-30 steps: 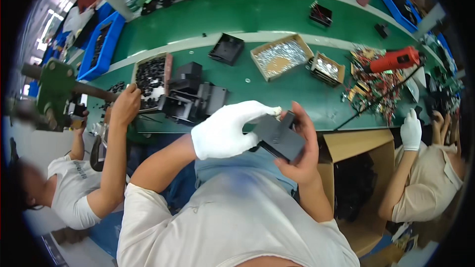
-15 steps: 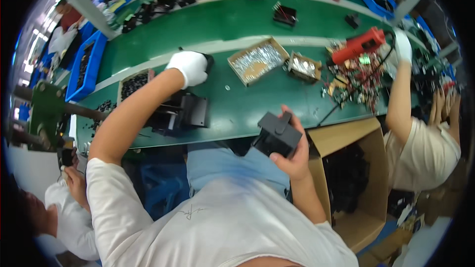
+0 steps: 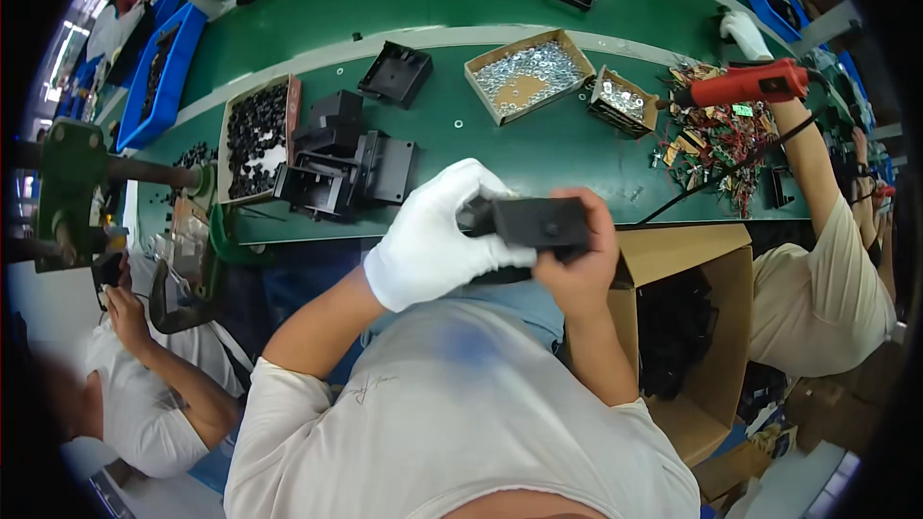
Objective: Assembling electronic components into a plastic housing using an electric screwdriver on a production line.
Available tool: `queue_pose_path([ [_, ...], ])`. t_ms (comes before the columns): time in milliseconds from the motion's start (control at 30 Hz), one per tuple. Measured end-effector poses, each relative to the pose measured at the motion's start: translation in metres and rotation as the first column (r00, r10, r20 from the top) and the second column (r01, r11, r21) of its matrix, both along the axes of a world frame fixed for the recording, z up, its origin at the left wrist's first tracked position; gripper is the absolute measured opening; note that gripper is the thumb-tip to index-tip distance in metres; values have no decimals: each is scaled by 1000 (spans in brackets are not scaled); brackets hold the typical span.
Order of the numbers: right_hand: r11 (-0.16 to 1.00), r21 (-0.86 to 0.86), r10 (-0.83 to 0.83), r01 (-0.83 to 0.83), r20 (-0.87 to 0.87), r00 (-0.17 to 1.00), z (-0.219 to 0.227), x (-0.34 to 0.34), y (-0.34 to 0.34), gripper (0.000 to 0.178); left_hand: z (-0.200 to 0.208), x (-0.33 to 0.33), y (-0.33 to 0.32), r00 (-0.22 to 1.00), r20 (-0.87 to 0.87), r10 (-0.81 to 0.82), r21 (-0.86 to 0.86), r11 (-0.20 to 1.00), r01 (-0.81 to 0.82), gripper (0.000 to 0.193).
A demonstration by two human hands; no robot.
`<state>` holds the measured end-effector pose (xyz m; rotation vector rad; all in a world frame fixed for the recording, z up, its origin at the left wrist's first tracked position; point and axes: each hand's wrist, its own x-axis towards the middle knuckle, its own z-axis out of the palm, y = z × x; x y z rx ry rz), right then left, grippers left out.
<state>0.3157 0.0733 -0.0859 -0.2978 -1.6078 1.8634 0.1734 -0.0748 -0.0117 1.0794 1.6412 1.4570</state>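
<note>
In front of my body, just off the bench's near edge, both hands hold a black box-shaped plastic housing (image 3: 543, 221). My left hand (image 3: 433, 238), in a white glove, is closed around its left end with fingers above and thumb below. My bare right hand (image 3: 588, 264) grips the right end, thumb underneath. Motion blurs the housing a little, and the glove hides its left part. Beyond my left hand, several black housings (image 3: 332, 178) are grouped on the green bench (image 3: 452, 163). An open black housing (image 3: 396, 75) lies farther back by itself.
A box of small black parts (image 3: 258, 139) stands at left. A tray of metal washers (image 3: 529, 77) and a smaller box (image 3: 623, 104) lie beyond. A red power tool (image 3: 745, 86) with a cable is over wired parts. An open carton (image 3: 692, 250) stands right. People sit on both sides.
My left hand has come back from the far bench to the housing in my right hand. An open black housing shows where that hand was. The co-worker's gloved hand at right has moved farther back.
</note>
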Motion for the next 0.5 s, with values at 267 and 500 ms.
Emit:
queue_pose_path([
  [267, 779, 565, -368, 273, 59, 928, -4, -7, -13, 51, -29, 17, -2, 958, -224, 177, 122, 981, -152, 38],
  [500, 637, 682, -508, 359, 20, 861, -15, -5, -21, 52, -43, 21, -5, 938, -268, 221, 71, 975, -209, 37],
])
